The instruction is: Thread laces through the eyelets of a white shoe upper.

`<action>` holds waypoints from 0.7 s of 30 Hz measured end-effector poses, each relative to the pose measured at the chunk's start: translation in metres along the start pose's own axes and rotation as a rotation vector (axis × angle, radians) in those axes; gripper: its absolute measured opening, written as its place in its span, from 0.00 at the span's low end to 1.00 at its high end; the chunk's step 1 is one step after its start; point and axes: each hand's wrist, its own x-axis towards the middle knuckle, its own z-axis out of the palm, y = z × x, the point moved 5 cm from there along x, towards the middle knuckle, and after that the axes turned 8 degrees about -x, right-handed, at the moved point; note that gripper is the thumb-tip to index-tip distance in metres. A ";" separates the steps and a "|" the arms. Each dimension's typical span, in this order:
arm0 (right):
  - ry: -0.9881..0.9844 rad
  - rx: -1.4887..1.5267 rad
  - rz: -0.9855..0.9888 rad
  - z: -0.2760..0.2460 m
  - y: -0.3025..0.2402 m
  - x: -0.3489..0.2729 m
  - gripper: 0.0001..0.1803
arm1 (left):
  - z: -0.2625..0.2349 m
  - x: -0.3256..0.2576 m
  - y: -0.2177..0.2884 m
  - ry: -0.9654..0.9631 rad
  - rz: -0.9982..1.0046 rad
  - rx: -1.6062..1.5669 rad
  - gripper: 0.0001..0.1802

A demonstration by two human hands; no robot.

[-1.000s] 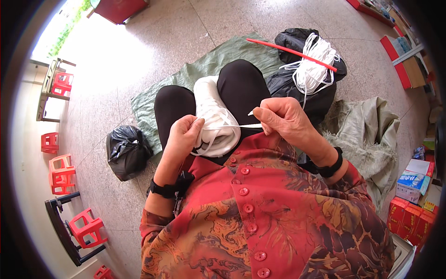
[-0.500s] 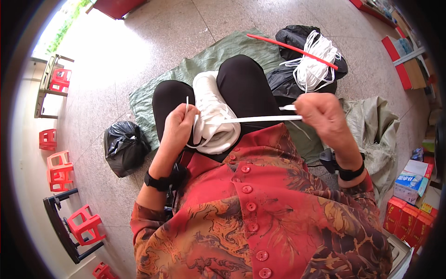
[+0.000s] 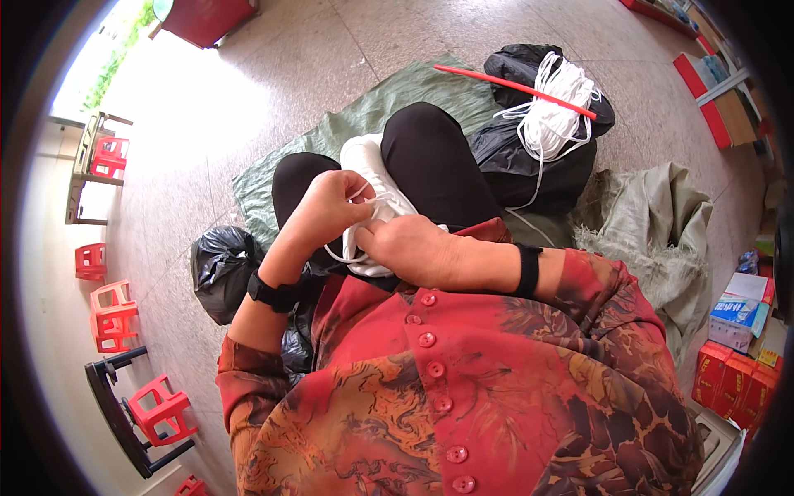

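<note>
A white lace-up shoe (image 3: 364, 155) rests between my knees, its toe pointing away from me. Above its laced part my left hand (image 3: 335, 202) pinches a white shoelace (image 3: 361, 191), a loop of which stands up by the fingertips. My right hand (image 3: 407, 246) is closed low over the shoe's opening, close against the left one. Its fingertips are at the lacing, but what they grip is hidden behind the hand. Another curve of lace (image 3: 341, 258) hangs at the shoe's left side.
A bundle of white laces (image 3: 556, 107) lies on a black plastic bag (image 3: 529, 174), a red stick (image 3: 504, 83) across it. Green woven sheeting (image 3: 273, 194) spreads beneath. A knotted black bag (image 3: 222, 277) sits at left, a pale sack (image 3: 645, 219) at right. Red stools (image 3: 161, 409) line the left wall.
My right hand has come in from the right, where it held a lace stretched taut, to the shoe. The left hand has moved slightly right over the lacing.
</note>
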 end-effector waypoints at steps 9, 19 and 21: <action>0.157 0.134 0.016 0.000 0.009 -0.013 0.14 | 0.006 0.005 -0.002 -0.205 -0.074 -0.152 0.09; -0.039 0.025 -0.067 0.002 0.008 -0.013 0.10 | 0.011 0.013 -0.019 0.241 -0.022 -0.370 0.06; -0.016 0.050 -0.053 0.003 0.009 -0.014 0.10 | 0.012 0.009 -0.013 0.173 -0.083 -0.413 0.05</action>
